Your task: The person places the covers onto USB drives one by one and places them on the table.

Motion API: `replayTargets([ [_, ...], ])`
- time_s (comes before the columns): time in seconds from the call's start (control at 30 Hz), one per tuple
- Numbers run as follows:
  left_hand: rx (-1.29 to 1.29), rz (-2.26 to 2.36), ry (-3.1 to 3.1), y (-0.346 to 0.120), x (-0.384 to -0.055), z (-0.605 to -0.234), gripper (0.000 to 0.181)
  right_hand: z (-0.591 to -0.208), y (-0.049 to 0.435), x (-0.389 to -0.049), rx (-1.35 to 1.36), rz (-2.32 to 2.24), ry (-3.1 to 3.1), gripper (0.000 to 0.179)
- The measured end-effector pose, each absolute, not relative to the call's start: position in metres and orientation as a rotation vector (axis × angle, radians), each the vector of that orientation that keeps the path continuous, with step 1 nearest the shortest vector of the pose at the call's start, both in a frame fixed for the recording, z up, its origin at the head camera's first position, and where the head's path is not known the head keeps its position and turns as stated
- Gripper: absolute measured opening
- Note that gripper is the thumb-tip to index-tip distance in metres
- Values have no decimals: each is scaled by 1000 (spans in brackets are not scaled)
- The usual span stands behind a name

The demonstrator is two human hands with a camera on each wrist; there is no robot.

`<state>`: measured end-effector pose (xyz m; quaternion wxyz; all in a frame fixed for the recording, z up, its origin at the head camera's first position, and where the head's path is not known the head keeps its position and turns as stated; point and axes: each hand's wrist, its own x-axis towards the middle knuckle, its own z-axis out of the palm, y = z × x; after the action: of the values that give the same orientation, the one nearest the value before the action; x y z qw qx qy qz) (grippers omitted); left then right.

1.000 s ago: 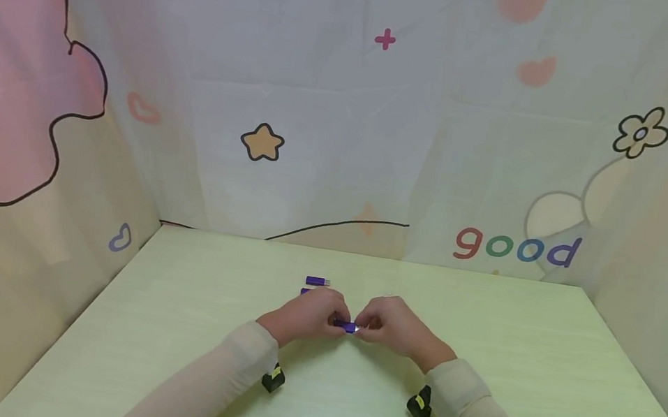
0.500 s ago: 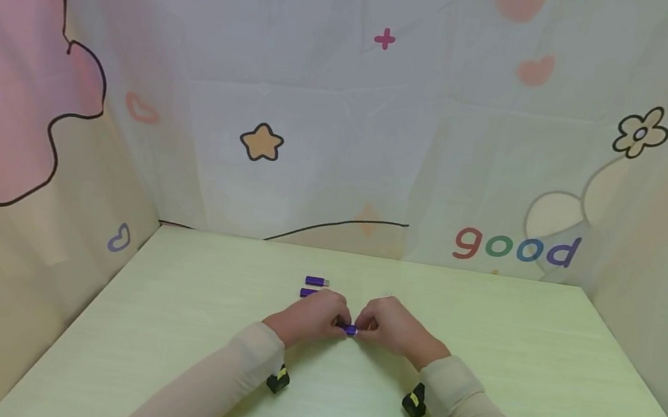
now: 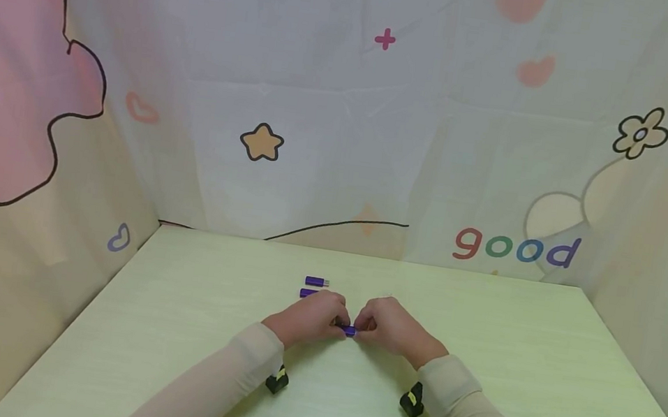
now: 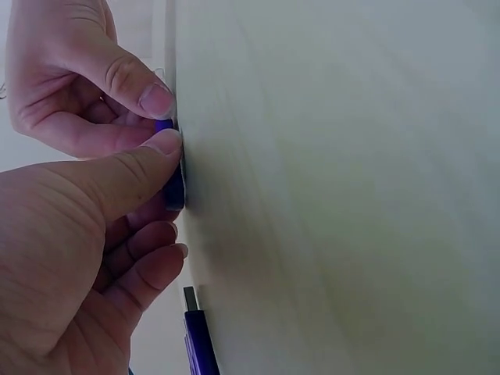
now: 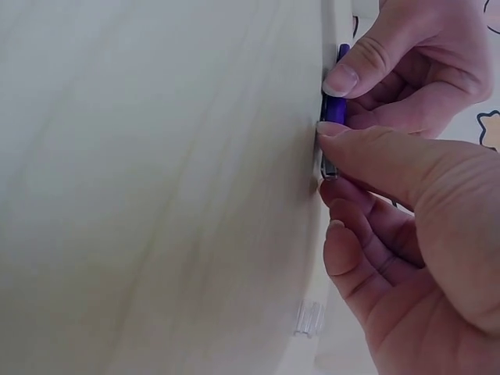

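Observation:
Between both hands, low over the table, is a purple USB flash drive (image 3: 348, 331). My left hand (image 3: 313, 315) pinches its purple body between thumb and fingers. From the other side, my right hand (image 3: 397, 326) pinches the connector end; its thumb and fingertips meet the body. In the right wrist view a clear, shiny edge (image 5: 329, 173) shows at that end, below the right thumb, and I cannot tell whether it is a cap. Two more purple drives, a far one (image 3: 314, 281) and a nearer one (image 3: 308, 294) partly behind my left hand, lie beyond it.
A small clear plastic piece (image 5: 308, 319) lies on the table near my right fingers. The pale wooden table (image 3: 540, 376) ends at a printed cloth backdrop (image 3: 344, 132). Black wrist cameras hang under both cuffs, the left one (image 3: 278, 379) and the right one (image 3: 413, 401).
The hands have drawn slightly closer together and the held drive sits a little nearer to me. Its metal end, visible between the fingers earlier, is now mostly covered by my right fingertips.

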<state>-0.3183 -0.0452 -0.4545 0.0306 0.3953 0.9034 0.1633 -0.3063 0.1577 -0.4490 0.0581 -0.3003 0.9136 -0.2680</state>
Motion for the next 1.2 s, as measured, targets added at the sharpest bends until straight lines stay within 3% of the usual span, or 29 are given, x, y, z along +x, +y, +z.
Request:
replayTargets([
  [0.77,1206,508,2779,-46,-319,-455,12,-448,159,-308,-847,-818,2745,6],
  [1.2,1058,601,2780,-59,-320,-454,29,-447,168,-306,-723,-863,2774,21],
])
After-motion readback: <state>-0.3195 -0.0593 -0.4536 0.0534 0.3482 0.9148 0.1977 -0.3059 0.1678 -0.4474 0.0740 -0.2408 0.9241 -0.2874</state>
